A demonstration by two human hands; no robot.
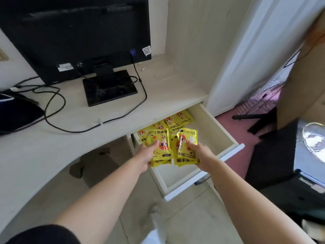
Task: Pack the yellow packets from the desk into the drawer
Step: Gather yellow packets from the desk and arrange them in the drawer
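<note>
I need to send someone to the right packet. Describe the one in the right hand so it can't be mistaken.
Find the open drawer under the desk's right end, below the monitor. Over its middle, two hands hold yellow packets; the right hand grips the right-hand bundle. Its top packet stands tilted and curled, cartoon face upward, unlike the packets at the back of the drawer.

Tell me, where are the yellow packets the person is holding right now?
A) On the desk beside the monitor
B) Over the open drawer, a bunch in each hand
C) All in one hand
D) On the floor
B: the left hand and the right hand each grip a bunch of yellow packets above the open drawer, with more packets already lying further back inside.
</note>
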